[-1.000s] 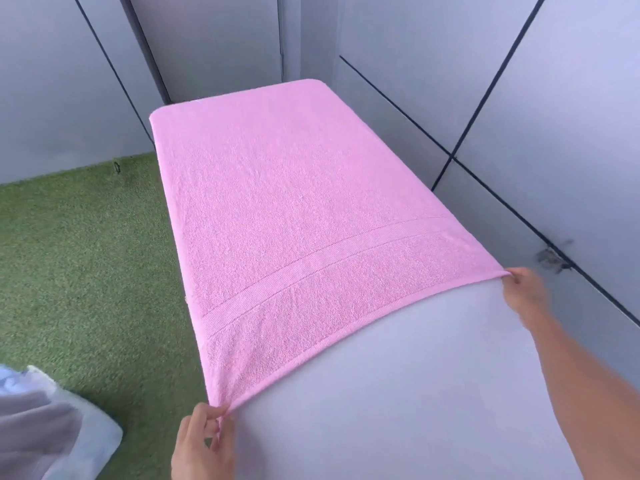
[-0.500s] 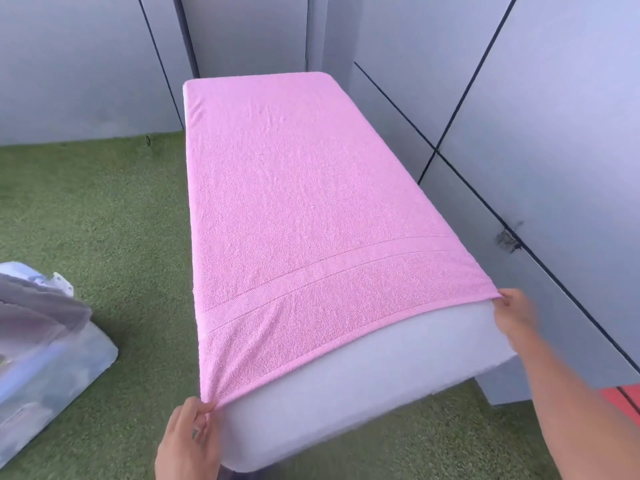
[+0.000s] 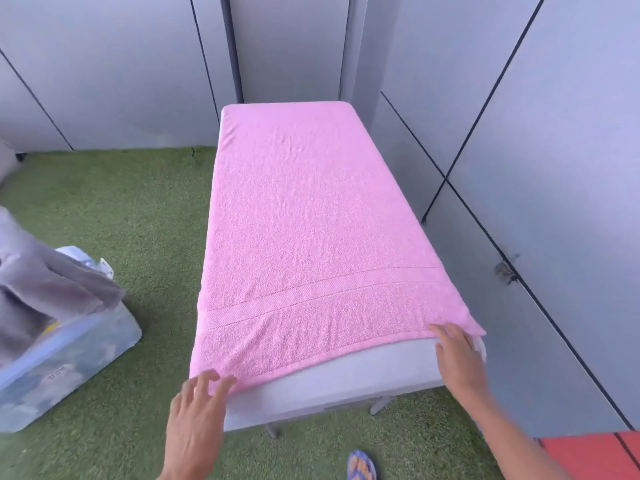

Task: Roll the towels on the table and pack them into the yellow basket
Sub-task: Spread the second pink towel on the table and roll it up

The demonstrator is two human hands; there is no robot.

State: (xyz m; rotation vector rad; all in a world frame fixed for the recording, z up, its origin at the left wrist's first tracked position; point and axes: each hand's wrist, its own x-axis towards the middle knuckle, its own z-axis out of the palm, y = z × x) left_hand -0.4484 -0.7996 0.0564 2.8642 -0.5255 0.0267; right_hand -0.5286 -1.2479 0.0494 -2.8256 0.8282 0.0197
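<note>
Pink towel (image 3: 311,237) is lying flat along the white table (image 3: 346,379), stretching away from both hands. The left hand (image 3: 194,424) and right hand (image 3: 457,362) are resting open-fingered at its near corners, gripping nothing, while grey cloth (image 3: 41,289) is draping over a clear bin (image 3: 69,358) left of the left hand.

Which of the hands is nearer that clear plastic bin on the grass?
Left. The left hand is at the towel's near-left corner, toward the clear plastic bin; the right hand is at the far-side corner.
</note>
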